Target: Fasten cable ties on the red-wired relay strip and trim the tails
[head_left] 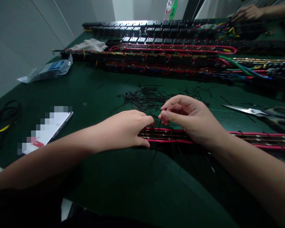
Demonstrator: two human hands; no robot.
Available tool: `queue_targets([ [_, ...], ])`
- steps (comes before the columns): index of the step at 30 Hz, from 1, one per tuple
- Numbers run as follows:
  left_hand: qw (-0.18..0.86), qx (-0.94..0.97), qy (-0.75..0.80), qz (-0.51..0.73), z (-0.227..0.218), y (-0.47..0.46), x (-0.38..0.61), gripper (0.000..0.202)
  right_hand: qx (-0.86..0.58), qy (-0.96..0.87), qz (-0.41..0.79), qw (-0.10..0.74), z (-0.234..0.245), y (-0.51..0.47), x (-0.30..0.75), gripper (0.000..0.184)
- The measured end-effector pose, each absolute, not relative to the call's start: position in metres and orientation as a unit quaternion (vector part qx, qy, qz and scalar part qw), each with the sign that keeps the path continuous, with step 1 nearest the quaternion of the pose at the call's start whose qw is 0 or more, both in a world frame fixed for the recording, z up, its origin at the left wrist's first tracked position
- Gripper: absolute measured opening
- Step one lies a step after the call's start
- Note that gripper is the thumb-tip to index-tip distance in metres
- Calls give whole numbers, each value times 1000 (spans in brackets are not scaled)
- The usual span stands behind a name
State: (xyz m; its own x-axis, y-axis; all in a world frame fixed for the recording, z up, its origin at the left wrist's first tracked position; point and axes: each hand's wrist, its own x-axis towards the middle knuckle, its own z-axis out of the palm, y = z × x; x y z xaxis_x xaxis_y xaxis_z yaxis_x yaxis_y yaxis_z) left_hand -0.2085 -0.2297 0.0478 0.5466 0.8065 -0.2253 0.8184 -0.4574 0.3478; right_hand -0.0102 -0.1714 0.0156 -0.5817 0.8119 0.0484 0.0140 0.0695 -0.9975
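A long strip with red wires (242,139) runs across the table in front of me, black ties looped around it at intervals. My left hand (129,128) grips its left end, thumb on the near side and fingers curled over the far side. Between thumb and fingertips, my right hand (192,117) pinches a thin black cable tie (159,124), which hangs down over the strip. Just beyond both hands lies a loose pile of black cable ties (144,96).
Scissors (254,111) lie at right, a phone (49,129) at left. Behind are a plastic bag (52,70), a white cloth (90,45) and several wired black bars (161,61). Another person's hand (249,13) is at the far right, a bottle (168,10) at the back.
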Motion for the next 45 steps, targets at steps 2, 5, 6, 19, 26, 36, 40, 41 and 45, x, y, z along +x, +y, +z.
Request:
queue_targets([
  [2,223,845,486,-4,47,-229,-208,35,-324,-655,597,331,15,-171,-10,22],
  [5,234,833,502,10,44,-229,-208,36,-330,-658,586,337,14,-170,-11,23],
  [6,239,830,504,14,43,-229,-208,35,-331,-660,585,336,14,-169,-11,23],
  [19,103,852,512,40,30,-241,-199,38,-311,-801,489,152,16,-170,-10,17],
  [26,35,879,473,47,21,-226,-208,44,-258,-894,329,158,19,-170,-9,8],
  [36,-169,958,211,95,14,-229,-210,21,-334,-847,383,155,15,-165,-10,9],
  [40,-131,971,186,70,15,-228,-210,20,-342,-847,379,146,15,-166,-10,11],
  [41,-123,973,185,68,15,-228,-210,18,-343,-847,378,146,15,-166,-10,12],
  [45,-125,969,196,82,14,-228,-208,15,-344,-846,382,143,14,-164,-10,13],
])
